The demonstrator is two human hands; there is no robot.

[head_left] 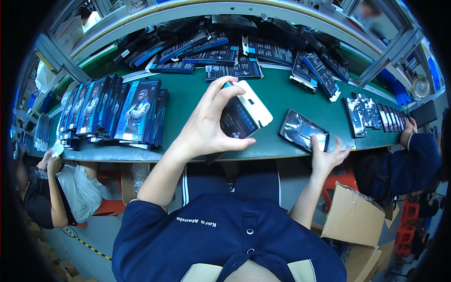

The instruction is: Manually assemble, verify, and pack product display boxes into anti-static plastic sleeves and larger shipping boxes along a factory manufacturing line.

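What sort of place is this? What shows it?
Probably a factory packing line: stacked blue-and-black printed cartons, a long green-topped workbench, and co-workers along it on either side.

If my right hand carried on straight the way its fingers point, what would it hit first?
Probably the silvery wrapped pack at the row's left end, though depth is unclear; your right hand also overlaps a nearer dark wrapped pack in this view.

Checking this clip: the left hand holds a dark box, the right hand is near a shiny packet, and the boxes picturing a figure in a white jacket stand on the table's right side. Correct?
Wrong side: the head view shows those boxes on the left side of the table. The left hand holds a dark box, the right hand is near a shiny packet.
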